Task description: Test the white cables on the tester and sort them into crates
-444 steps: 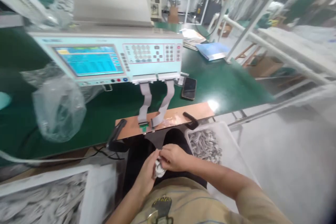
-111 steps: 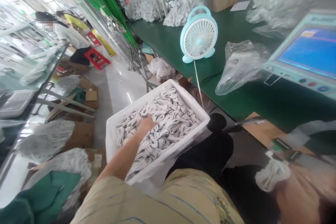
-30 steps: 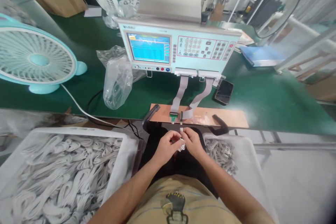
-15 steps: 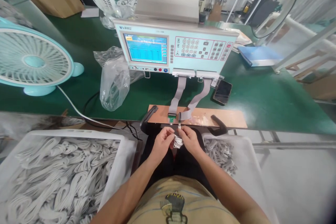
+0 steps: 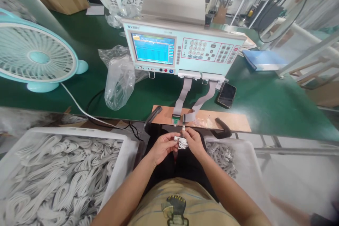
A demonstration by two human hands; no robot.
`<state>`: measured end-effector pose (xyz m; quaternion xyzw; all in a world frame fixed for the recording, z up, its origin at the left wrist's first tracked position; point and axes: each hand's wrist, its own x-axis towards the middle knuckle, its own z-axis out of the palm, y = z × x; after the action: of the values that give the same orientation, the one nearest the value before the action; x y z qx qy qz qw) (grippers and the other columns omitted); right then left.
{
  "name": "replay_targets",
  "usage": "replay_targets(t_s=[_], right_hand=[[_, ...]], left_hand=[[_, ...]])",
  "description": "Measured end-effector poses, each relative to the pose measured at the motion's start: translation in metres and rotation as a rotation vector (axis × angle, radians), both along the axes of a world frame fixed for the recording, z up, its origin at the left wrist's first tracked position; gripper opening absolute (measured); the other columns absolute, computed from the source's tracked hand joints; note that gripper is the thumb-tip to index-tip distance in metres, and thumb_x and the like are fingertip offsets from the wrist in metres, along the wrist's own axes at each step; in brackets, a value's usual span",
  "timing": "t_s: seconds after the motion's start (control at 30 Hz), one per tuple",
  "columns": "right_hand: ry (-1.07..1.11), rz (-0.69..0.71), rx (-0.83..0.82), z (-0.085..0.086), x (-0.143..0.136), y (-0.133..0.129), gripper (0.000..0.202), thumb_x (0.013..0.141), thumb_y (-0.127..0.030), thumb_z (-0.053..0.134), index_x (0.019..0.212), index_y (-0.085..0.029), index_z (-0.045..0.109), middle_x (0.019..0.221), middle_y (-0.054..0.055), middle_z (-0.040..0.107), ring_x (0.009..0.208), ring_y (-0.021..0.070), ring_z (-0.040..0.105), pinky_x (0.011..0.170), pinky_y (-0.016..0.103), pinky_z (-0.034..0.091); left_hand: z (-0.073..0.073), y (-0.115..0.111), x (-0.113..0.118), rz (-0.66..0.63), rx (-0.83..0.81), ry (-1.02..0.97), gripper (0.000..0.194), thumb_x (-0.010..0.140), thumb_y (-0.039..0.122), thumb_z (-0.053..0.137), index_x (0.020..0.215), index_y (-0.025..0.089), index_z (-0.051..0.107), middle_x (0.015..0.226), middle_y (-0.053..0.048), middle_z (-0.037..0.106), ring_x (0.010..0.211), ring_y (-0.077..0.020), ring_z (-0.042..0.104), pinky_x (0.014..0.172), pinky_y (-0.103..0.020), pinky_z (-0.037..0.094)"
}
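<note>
A small coil of white cable (image 5: 182, 143) hangs between my two hands, above my lap. My left hand (image 5: 165, 145) pinches one white end of this cable, with thumb and fingers closed. My right hand (image 5: 194, 142) grips the cable's other end, just below the right adapter board (image 5: 183, 119); whether that plug is fully seated I cannot tell. Left of it, a green adapter board (image 5: 175, 120) has its metal connector free. Grey ribbon cables (image 5: 182, 97) run from both boards up to a tester (image 5: 150, 49) with a lit blue screen.
White bins of coiled cables stand at left (image 5: 123, 148) and right (image 5: 249, 152). Black clamps (image 5: 152, 118) hold a copper-coloured board (image 5: 235, 122) at the table edge. A phone (image 5: 227, 95), plastic bag (image 5: 120, 84) and fan (image 5: 39, 56) are nearby. Another person's arm (image 5: 290, 208) shows lower right.
My left hand has turned and drawn slightly down from the left board, so the white cable end now shows. The view has shifted slightly. Another person's arm has appeared at lower right.
</note>
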<state>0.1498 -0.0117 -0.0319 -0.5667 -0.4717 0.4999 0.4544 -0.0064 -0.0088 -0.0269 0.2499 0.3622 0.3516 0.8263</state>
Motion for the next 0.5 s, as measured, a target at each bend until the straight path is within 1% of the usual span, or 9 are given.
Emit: replay_targets(t_s=[0.17,0.23,0.3,0.4,0.43,0.5], right_hand=[[0.017,0.011,0.006,-0.002,0.002,0.001,0.021,0.078,-0.036,0.053,0.075,-0.016,0.061,0.06,-0.004,0.05,0.056,0.01,0.045,0.055,0.021,0.036],[0.066,0.008,-0.015,0.001,0.001,0.001,0.02,0.076,-0.035,0.056,0.074,-0.016,0.062,0.059,-0.004,0.05,0.055,0.0095,0.044,0.054,0.021,0.035],[0.169,-0.01,-0.086,0.004,-0.001,0.003,0.02,0.074,-0.035,0.058,0.072,-0.015,0.062,0.057,-0.004,0.051,0.052,0.0089,0.044,0.052,0.021,0.034],[0.363,-0.089,-0.209,0.007,-0.007,0.005,0.022,0.068,-0.037,0.064,0.065,-0.016,0.059,0.052,-0.004,0.052,0.045,0.0079,0.041,0.047,0.021,0.032],[0.413,-0.115,-0.232,0.008,-0.009,0.007,0.023,0.066,-0.037,0.065,0.063,-0.016,0.058,0.051,-0.004,0.052,0.044,0.0078,0.041,0.046,0.021,0.032],[0.471,-0.149,-0.249,0.008,-0.012,0.008,0.025,0.063,-0.038,0.068,0.06,-0.016,0.057,0.05,-0.004,0.054,0.044,0.0077,0.042,0.047,0.021,0.033]], left_hand=[[-0.007,0.002,0.008,0.074,0.078,0.165,0.033,0.066,0.03,0.069,0.092,0.011,0.063,0.063,-0.001,0.057,0.051,-0.0083,0.052,0.047,-0.02,0.043],[-0.009,0.004,0.01,0.082,0.162,0.281,0.031,0.068,0.036,0.066,0.087,0.012,0.063,0.06,0.001,0.056,0.048,-0.0085,0.05,0.044,-0.019,0.041],[-0.008,0.006,0.01,0.057,0.278,0.389,0.029,0.073,0.041,0.06,0.079,0.013,0.062,0.057,0.001,0.055,0.046,-0.0086,0.049,0.043,-0.019,0.039],[-0.004,0.01,0.009,0.006,0.443,0.479,0.03,0.079,0.042,0.052,0.07,0.014,0.059,0.056,0.002,0.053,0.047,-0.0086,0.047,0.047,-0.02,0.038],[-0.002,0.011,0.009,0.012,0.486,0.494,0.03,0.08,0.041,0.051,0.069,0.014,0.059,0.059,0.001,0.053,0.05,-0.0091,0.047,0.05,-0.02,0.039],[-0.001,0.013,0.011,0.07,0.562,0.519,0.029,0.08,0.039,0.051,0.067,0.015,0.06,0.066,0.0,0.055,0.059,-0.0111,0.05,0.057,-0.022,0.04]])
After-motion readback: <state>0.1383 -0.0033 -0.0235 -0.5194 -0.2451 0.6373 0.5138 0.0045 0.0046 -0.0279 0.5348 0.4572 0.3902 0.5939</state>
